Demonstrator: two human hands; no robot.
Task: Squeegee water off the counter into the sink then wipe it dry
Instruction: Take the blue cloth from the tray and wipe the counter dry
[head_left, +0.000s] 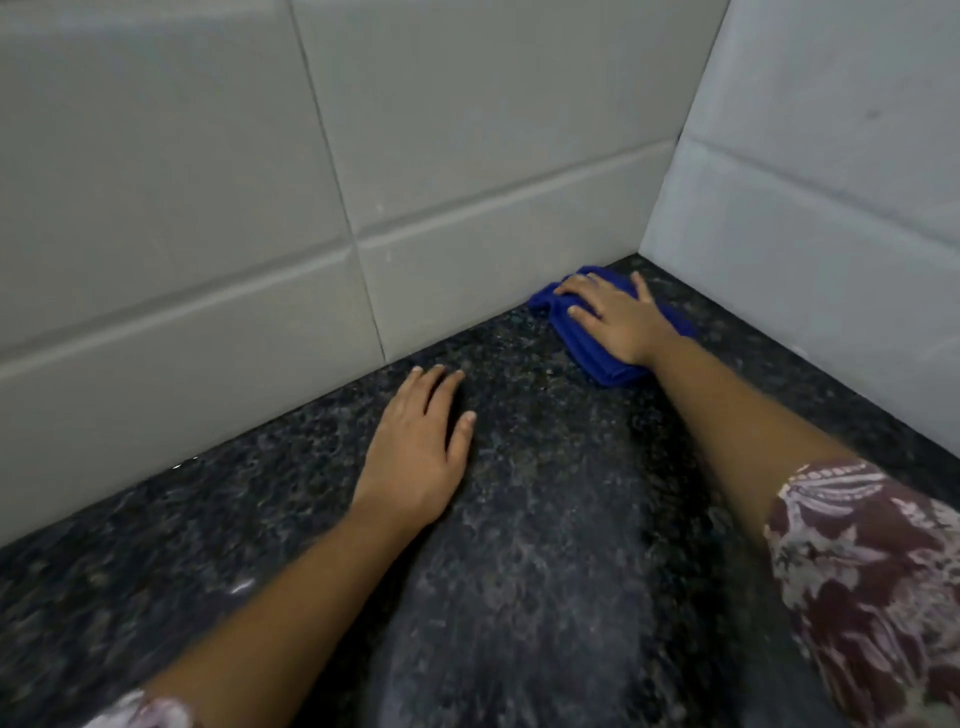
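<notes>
Right grip: right hand (615, 317) pressed flat, fingers spread, palm down on the folded blue cloth (587, 348); it pins the cloth rather than closing round it.
Left grip: left hand (421, 457) open and empty, laid flat on the worktop (519, 545) as a brace.
Cloth position: far on the worktop, close to the corner where the tiled wall (208, 208) meets the side wall (831, 208), its far edge just beside the back tiles.
Cloth handling: soft, light, limp (probably microfibre); it should slide easily on polished stone, so flat palm pressure over its middle looks the best hold, and a pinch at one edge would likely unfold it.
Worktop: dark speckled stone, glossy; whether water remains I cannot tell.
Sleeve: floral-print fabric (872, 571) on the right arm.
Writing: no brand, label or lettering visible anywhere.
</notes>
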